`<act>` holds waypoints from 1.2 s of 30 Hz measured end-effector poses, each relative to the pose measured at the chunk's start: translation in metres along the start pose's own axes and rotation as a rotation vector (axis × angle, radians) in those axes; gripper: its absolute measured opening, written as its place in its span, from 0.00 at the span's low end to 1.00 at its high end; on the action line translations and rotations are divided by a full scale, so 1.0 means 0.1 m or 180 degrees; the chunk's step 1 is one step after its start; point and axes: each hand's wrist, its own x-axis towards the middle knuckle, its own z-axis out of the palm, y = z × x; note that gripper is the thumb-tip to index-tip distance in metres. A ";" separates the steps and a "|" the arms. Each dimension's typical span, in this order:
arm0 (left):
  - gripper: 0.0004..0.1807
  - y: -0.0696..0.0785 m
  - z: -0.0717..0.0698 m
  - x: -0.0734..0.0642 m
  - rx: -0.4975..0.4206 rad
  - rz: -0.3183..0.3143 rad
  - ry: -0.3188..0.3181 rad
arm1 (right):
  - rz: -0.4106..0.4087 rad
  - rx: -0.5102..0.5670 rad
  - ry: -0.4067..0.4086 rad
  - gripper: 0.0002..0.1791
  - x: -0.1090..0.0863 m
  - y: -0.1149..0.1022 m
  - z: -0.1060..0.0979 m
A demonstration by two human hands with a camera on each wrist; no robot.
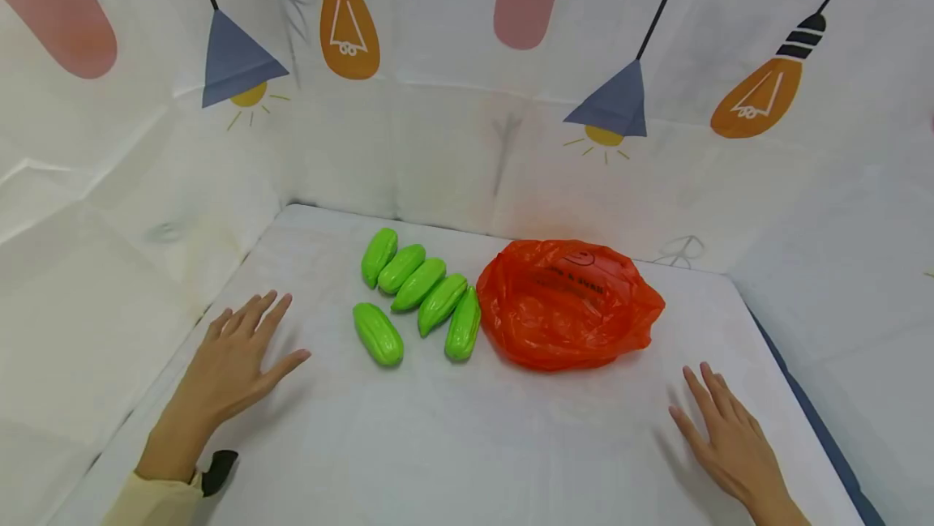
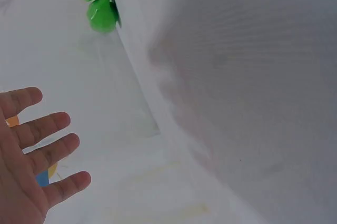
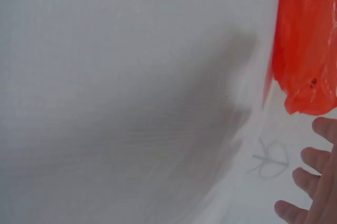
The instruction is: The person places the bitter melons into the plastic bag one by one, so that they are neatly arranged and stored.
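Observation:
My left hand hovers above the left side of the table with its fingers straight and spread, holding nothing. To its right lie several glossy green, ridged, elongated vegetable-like pieces. One such green piece lies apart in front, nearest that hand; the others form a slanting row, ending with a green piece beside the bag. The red plastic bag sits with its mouth spread wide and dark print inside. Over the table's right side, my right hand also holds nothing, fingers extended, in front of the bag and to its right.
A white-covered table carries everything. Pale cloth walls printed with lamps and bulbs rise behind it and at both sides. A black strap end sticks out at the left wrist.

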 end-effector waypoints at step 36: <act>0.49 0.46 0.14 0.76 -0.0309 0.0641 -0.0231 | 0.0541 0.1665 -0.0503 0.49 1.13 -0.14 -0.25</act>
